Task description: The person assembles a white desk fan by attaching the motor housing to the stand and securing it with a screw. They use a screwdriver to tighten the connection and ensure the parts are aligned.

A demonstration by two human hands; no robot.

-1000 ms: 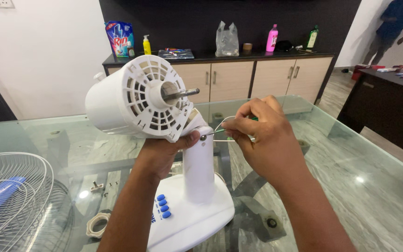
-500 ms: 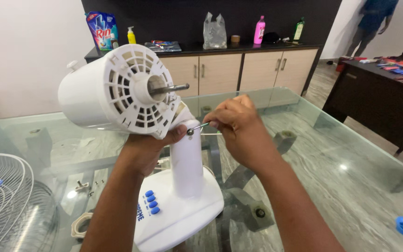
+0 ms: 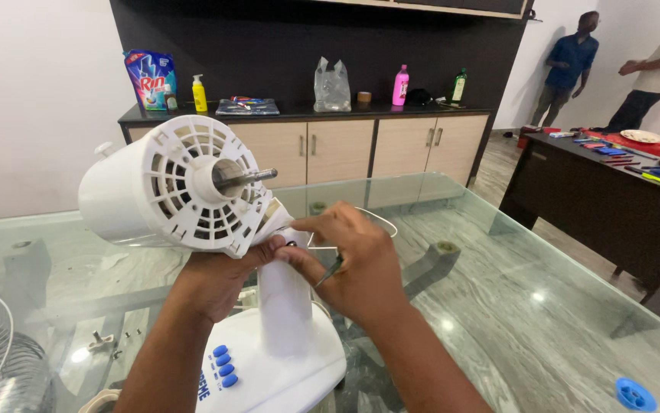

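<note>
— What is different from one second ago?

— The right hand (image 3: 356,264) no longer turns the thin green-handled metal screwdriver (image 3: 331,269) at the neck joint. The tool is now tucked in the closed palm, and two fingertips pinch at the joint, at 9 o'clock from the hand.

— And the left hand (image 3: 219,279)?

— It still grips the white plastic table fan (image 3: 184,191) under the motor housing.

— The counts?

— One fan, one screwdriver, four blue buttons (image 3: 223,365), one blue round cap (image 3: 636,395) at 4 o'clock.

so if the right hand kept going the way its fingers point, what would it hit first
Probably the fan neck just below the motor housing, where the right hand points left toward the left hand; depth is unclear.
</note>
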